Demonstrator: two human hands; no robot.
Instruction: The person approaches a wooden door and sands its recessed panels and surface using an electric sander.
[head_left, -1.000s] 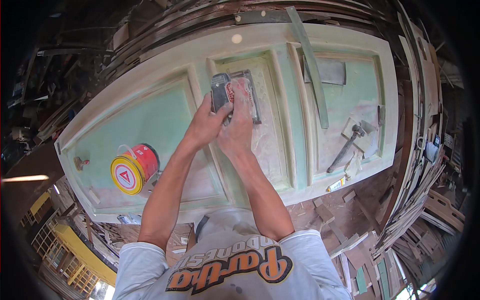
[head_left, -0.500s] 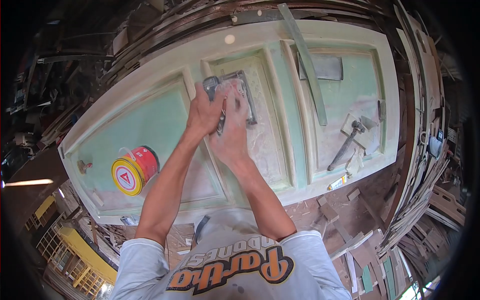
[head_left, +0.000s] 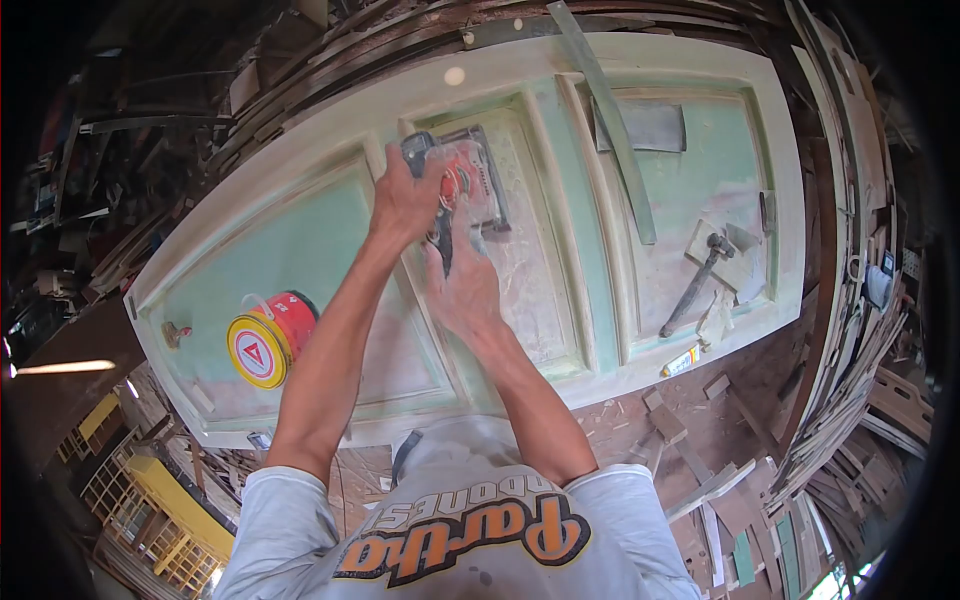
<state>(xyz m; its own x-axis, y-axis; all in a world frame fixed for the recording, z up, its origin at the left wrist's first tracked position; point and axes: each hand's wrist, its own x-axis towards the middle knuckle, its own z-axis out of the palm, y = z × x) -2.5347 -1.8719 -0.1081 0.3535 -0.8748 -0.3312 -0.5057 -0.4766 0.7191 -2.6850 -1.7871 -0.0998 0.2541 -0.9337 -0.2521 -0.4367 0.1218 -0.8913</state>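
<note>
A red and black power sander (head_left: pixel 468 180) rests flat on the middle recessed panel of a pale green, dusty door (head_left: pixel 590 230). My left hand (head_left: pixel 408 195) is closed around the sander's left side, by its black front knob. Around the dark rear handle, my right hand (head_left: pixel 465 285) is closed, with a finger stretched forward along the body. Its fingers show only in part. Whitish dust covers the panel around the sander and my right hand.
A red paint can with a yellow-rimmed lid (head_left: pixel 270 340) lies tilted on the left panel. On the right panel are a hammer (head_left: pixel 697 285), a dark sheet (head_left: pixel 655 130) and scraps. A long flat strip (head_left: pixel 605 120) crosses the door. Wood pieces (head_left: pixel 840 420) are stacked around.
My right hand has slid back from the top of the sander to its rear handle, uncovering the red body. My left hand and the sander have shifted slightly up and left.
</note>
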